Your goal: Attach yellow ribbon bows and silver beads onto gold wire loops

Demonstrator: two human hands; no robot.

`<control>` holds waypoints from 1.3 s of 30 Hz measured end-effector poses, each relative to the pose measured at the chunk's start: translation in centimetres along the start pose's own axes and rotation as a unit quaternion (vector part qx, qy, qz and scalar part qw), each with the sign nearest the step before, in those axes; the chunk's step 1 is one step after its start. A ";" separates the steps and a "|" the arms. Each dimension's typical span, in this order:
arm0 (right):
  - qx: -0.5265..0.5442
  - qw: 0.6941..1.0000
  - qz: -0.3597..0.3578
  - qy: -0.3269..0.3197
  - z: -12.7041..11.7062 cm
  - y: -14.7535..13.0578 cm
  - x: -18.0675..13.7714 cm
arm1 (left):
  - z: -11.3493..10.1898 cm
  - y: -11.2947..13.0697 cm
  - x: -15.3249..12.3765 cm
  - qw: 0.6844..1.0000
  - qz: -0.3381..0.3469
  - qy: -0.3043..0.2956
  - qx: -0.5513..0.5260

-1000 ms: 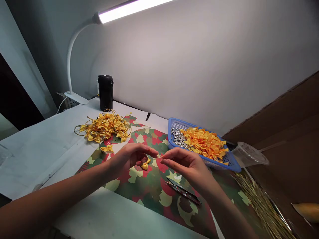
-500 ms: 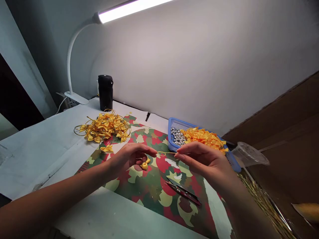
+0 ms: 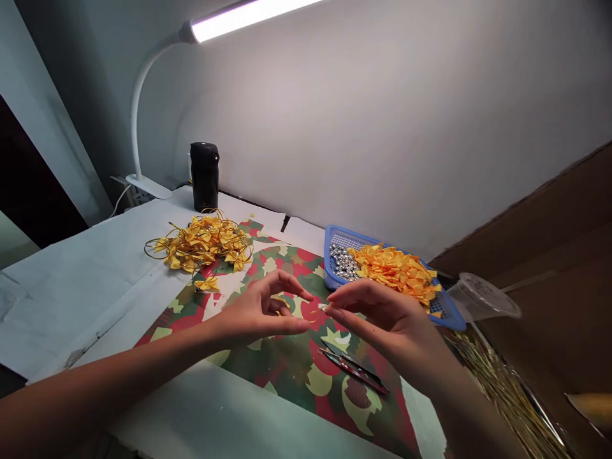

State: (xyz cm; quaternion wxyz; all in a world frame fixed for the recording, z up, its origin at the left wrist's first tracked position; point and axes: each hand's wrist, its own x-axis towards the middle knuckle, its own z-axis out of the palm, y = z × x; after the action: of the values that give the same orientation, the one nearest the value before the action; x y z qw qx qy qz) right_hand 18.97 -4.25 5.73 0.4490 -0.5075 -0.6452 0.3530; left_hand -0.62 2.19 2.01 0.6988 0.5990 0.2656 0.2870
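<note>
My left hand (image 3: 272,309) is raised over the patterned paper, its index finger and thumb apart. A yellow ribbon bow (image 3: 284,299) shows partly behind its curled other fingers, which seem to hold it. Facing it, my right hand (image 3: 382,315) has thumb and index finger almost together in a pinch. Any cord between these fingertips is too thin to make out. Black-and-red thread snips (image 3: 354,368) lie on the paper below both hands. A loose yellow bow (image 3: 207,284) lies beyond my left wrist.
A pile of corded yellow bows (image 3: 205,242) is at the back left, near a black bottle (image 3: 205,177) and a white lamp (image 3: 136,121). The blue basket (image 3: 327,255) holds silver bells and yellow bows. To its right stands a clear plastic cup (image 3: 482,299). Patterned paper (image 3: 287,370) covers the table's middle.
The looped yellow cord stretched between my fingertips no longer shows. My left thumb and index finger have spread apart, and the bow by that hand has shifted up. Both hands remain close together.
</note>
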 end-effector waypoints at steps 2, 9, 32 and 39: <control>0.000 1.000 0.002 -0.013 0.3 -0.1 0.0 | 0.1 -0.1 -0.1 1.000 -0.005 -0.016 0.008; -0.020 1.000 0.001 -0.011 0.2 0.0 0.0 | 0.1 -0.7 0.2 1.000 -0.015 -0.013 0.003; -0.102 0.985 0.031 -0.136 -2.6 0.2 -0.1 | 0.0 -0.4 0.4 0.999 0.000 0.042 -0.022; -0.102 0.976 0.085 -0.175 -0.7 0.3 -0.1 | -0.1 -0.4 0.4 0.999 0.021 0.042 -0.025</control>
State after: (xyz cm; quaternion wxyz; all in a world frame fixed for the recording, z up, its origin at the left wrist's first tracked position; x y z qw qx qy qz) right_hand 19.75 -4.31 5.69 0.2432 -0.5337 -0.7010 0.4057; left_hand -0.38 2.46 1.61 0.6955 0.5741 0.2751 0.3332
